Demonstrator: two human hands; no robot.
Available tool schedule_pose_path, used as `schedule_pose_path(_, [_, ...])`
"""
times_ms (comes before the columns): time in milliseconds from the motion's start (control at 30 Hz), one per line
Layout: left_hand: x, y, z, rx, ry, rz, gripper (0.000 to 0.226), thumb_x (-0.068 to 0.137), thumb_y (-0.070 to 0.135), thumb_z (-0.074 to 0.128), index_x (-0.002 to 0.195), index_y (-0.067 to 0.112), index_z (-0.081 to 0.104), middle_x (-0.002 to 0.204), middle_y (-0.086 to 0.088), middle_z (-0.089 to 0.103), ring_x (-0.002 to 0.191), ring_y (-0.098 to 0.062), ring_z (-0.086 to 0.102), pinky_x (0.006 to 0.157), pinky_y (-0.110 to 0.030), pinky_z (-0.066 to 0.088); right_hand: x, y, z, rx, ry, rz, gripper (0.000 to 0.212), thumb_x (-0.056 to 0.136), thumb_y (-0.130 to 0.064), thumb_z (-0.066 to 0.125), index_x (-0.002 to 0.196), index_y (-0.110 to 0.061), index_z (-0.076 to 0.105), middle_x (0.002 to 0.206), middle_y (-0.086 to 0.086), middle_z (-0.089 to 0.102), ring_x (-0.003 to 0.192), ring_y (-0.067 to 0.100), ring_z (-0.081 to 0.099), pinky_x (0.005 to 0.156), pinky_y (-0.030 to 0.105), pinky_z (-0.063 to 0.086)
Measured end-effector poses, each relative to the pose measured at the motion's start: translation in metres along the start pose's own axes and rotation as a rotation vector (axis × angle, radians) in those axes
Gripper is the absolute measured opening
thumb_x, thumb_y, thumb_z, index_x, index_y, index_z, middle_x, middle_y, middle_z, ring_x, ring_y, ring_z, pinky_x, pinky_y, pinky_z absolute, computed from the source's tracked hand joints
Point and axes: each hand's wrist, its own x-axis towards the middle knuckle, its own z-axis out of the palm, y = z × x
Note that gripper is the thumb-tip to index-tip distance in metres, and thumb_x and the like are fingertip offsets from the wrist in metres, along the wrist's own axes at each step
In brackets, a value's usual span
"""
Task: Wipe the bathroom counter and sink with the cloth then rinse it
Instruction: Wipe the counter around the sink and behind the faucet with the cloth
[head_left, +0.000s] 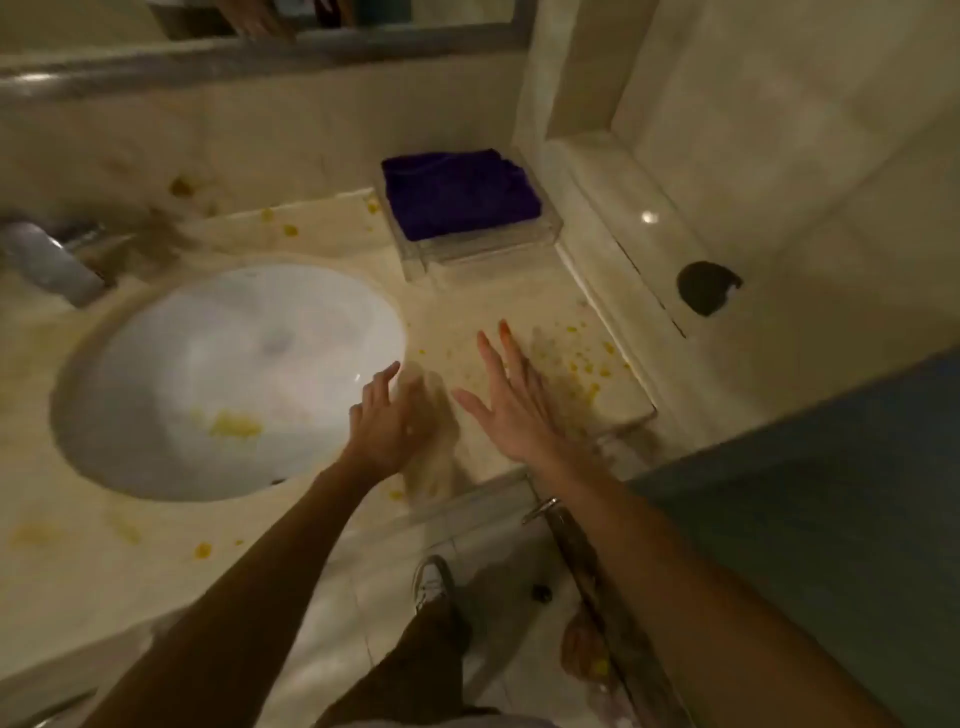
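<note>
1. Reaching out over the soiled table (467, 312), a person is holding both hands empty above the stone, just right of the sink (228, 379): the left hand (389, 421) is hanging loosely curled with fingers apart, and the right hand (511, 400) is spreading flat and wide.
2. The purple cloth (460, 195) is lying folded in a clear tray (483, 244) at the back of the table, apart from both hands and not yet picked up, so the wiping is judged not yet under way.
3. Yellow specks (587, 364) are dotting the stone beside the right hand, and a yellow smear (234, 426) is sitting inside the basin.
4. A likely slip from here: a bare palm or forearm is passing close to the mess and could smudge it wider before the cloth arrives; tugging at the cloth could also drag the light tray along.
5. The faucet (52, 260) is being cut off at the left edge, so its handle is hard to make out.
6. Both hands are blurring slightly in the dim light, so whether either is touching the stone cannot be told.
</note>
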Motion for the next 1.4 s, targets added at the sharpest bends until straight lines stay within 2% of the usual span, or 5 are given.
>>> schedule_pose_path(233, [0.014, -0.01, 0.038, -0.05, -0.164, -0.102, 0.117, 0.08, 0.08, 0.047, 0.153, 0.027, -0.027, 0.156, -0.006, -0.04, 0.148, -0.025, -0.028, 0.121, -0.054, -0.006, 0.135, 0.004, -0.027, -0.246, -0.015, -0.073, 0.078, 0.107, -0.056, 0.042, 0.168, -0.026, 0.004, 0.177, 0.004, -0.005, 0.162, 0.027, 0.002, 0.13, 0.047, 0.007])
schedule_pose_path(533, [0.017, -0.015, 0.045, -0.009, -0.218, -0.088, 0.116, 0.08, 0.084, 0.038, 0.145, 0.03, -0.041, 0.149, -0.008, -0.052, 0.14, -0.027, -0.043, 0.118, -0.05, -0.013, 0.271, -0.002, -0.059, -0.516, -0.026, -0.328, 0.115, 0.087, -0.07, 0.063, 0.168, -0.015, 0.0, 0.176, 0.014, 0.001, 0.163, 0.028, -0.001, 0.132, 0.052, 0.01])
schedule_pose_path(767, [0.018, -0.014, 0.038, -0.009, -0.258, -0.096, 0.115, 0.076, 0.087, 0.032, 0.145, 0.031, -0.041, 0.145, -0.005, -0.057, 0.137, -0.023, -0.046, 0.117, -0.046, -0.015, 0.273, 0.02, -0.068, -0.24, -0.033, -0.451, 0.094, 0.079, -0.041, 0.084, 0.16, -0.025, 0.038, 0.167, 0.008, 0.038, 0.158, 0.025, 0.028, 0.127, 0.049, 0.032])
schedule_pose_path(1133, [0.018, -0.014, 0.039, -0.034, -0.181, -0.131, 0.121, 0.054, 0.103, 0.014, 0.146, 0.042, -0.034, 0.156, 0.0, -0.043, 0.139, -0.012, -0.034, 0.119, -0.046, -0.007, 0.144, 0.066, -0.018, -0.132, 0.262, -0.749, 0.039, 0.08, -0.034, 0.071, 0.113, -0.018, 0.083, 0.115, 0.01, 0.081, 0.103, 0.033, 0.078, 0.063, 0.036, 0.067])
schedule_pose_path(1400, [0.014, -0.009, 0.032, -0.193, -0.02, -0.208, 0.132, 0.06, 0.09, 0.056, 0.159, 0.023, 0.001, 0.167, 0.001, 0.005, 0.152, -0.019, 0.011, 0.119, -0.047, 0.016, 0.072, 0.075, 0.032, -0.176, 0.186, -0.507, 0.059, 0.103, -0.054, 0.042, 0.15, -0.022, 0.057, 0.158, 0.008, 0.052, 0.147, 0.027, 0.048, 0.117, 0.053, 0.042])
